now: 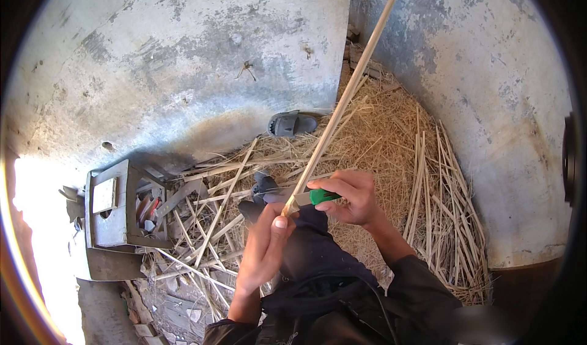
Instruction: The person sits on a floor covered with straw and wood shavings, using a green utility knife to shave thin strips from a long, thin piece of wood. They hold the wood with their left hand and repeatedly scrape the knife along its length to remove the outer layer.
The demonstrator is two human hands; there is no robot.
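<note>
A long pale strip of split wood or cane (pixel 340 109) slants from my lap up past the top edge of the view. My left hand (pixel 264 242) grips its lower end, the thumb lying over the tip. In my right hand (pixel 353 199) is a knife with a green handle (pixel 323 196). Its short blade (pixel 302 199) points left and meets the strip just above my left thumb. Whether the blade has cut into the strip cannot be made out.
Many pale strips (pixel 449 216) lie heaped at the right on straw-like shavings (pixel 391 137). More strips (pixel 202 247) cross on the left floor, beside a wooden box stool (pixel 113 213) with items inside. A grey slipper (pixel 292 124) lies by the worn wall (pixel 202 57).
</note>
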